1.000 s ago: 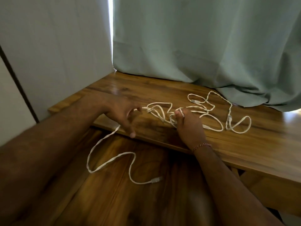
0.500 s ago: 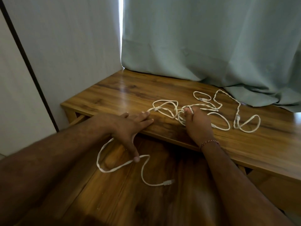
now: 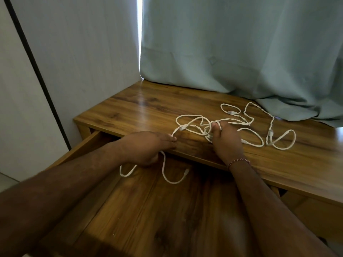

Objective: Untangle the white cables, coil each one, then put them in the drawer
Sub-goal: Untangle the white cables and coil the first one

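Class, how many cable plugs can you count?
5 plugs: one in the drawer, one left of the right hand, one right of it, two nearer the curtain. More may be hidden.

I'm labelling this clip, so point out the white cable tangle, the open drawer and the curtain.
white cable tangle [image 3: 206, 129]: head view, knotted loops on the tabletop.
open drawer [image 3: 87, 143]: head view, its left side wall.
curtain [image 3: 241, 49]: head view, middle of the cloth.

White cables [image 3: 246, 125] are lying in a loose tangle of overlapping loops on the wooden top, several small plugs showing along the strands. One strand is trailing off the front edge and hanging in two loops into the open drawer [image 3: 148, 210], its plug end resting there. How many cables are making up the tangle cannot be told. The wood-grained drawer is standing pulled out below the top.
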`<state>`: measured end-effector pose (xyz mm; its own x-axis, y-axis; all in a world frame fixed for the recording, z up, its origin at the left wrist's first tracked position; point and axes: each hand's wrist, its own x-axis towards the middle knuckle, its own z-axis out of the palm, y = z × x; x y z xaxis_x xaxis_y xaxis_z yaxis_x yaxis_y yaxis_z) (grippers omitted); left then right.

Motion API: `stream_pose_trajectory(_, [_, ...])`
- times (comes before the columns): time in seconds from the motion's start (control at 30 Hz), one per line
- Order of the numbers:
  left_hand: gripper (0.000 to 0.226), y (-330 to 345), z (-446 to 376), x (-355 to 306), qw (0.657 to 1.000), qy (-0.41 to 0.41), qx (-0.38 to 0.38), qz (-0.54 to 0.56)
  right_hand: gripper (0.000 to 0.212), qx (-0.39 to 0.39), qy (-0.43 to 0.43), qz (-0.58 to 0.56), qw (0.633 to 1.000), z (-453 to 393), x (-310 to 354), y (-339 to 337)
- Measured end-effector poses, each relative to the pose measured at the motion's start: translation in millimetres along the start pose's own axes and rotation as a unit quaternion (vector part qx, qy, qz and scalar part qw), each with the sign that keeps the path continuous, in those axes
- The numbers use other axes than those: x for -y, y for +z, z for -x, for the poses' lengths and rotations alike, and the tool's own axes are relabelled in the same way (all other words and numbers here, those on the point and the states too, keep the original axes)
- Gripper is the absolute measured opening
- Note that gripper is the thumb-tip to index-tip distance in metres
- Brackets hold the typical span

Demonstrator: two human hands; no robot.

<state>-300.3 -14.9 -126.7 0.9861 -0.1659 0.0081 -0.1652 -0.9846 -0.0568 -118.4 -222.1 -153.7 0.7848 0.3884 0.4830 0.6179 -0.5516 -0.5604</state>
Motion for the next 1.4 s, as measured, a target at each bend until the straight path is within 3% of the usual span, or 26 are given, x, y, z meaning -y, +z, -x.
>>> stream_pose_trajectory(0.17, [0.056, -17, 7, 11, 0.999, 0.032, -0.013, -0.026, 0.036, -0.008, 0.021, -0.023, 0.999, -2, -3, -1])
stream_pose_trajectory(0.3, [0.038, -35, -17, 26, 0.982, -0.037, -0.178, 0.056, 0.044, -0.058, 0.046, -0.050, 0.996, -4, -1, -1])
stream_pose_trajectory(0.43, [0.032, -52, -82, 45, 0.912, -0.163, -0.332, 0.175, 0.039, -0.136, 0.084, -0.083, 0.984, -8, -2, -8])
stream_pose_trajectory(0.5, [0.035, -52, -113, 54, 0.894, -0.188, -0.359, 0.194, 0.039, -0.176, 0.110, -0.092, 0.974, -8, -4, -12])
stream_pose_trajectory(0.6, [0.049, -48, -148, 60, 0.927, -0.155, -0.299, 0.164, 0.036, -0.240, 0.137, -0.112, 0.955, -9, -7, -21])
stream_pose_trajectory(0.7, [0.063, -41, -171, 50, 0.976, -0.119, -0.155, 0.099, 0.035, -0.283, 0.168, -0.135, 0.935, -7, -16, -30])
stream_pose_trajectory(0.8, [0.086, -34, -179, 45, 0.967, -0.228, -0.100, 0.045, 0.037, -0.296, 0.176, -0.160, 0.925, -4, -24, -31])
stream_pose_trajectory(0.9, [0.095, -32, -177, 36, 0.948, -0.286, -0.137, -0.030, 0.033, -0.309, 0.146, -0.145, 0.928, 0, -18, -33])
stream_pose_trajectory(1.0, [0.070, -33, -173, 24, 0.941, -0.221, -0.251, -0.043, 0.027, -0.318, 0.105, -0.109, 0.936, 4, -12, -34])
stream_pose_trajectory(1.1, [0.052, -39, -170, -4, 0.927, -0.063, -0.343, 0.140, 0.028, -0.316, 0.081, -0.089, 0.941, 4, -8, -36])
stream_pose_trajectory(1.17, [0.046, -42, -169, -33, 0.912, 0.026, -0.294, 0.286, 0.027, -0.314, 0.050, -0.092, 0.944, 3, -2, -38])
stream_pose_trajectory(1.27, [0.035, -37, -179, -64, 0.886, 0.102, -0.208, 0.402, 0.029, -0.304, -0.004, -0.101, 0.947, 3, 1, -41])
stream_pose_trajectory(1.33, [0.022, -34, -186, -73, 0.866, 0.112, -0.208, 0.442, 0.032, -0.282, -0.012, -0.116, 0.952, 4, 1, -45])
stream_pose_trajectory(1.4, [0.017, -34, -191, -78, 0.868, 0.113, -0.235, 0.424, 0.032, -0.258, 0.003, -0.145, 0.955, 5, -2, -49])
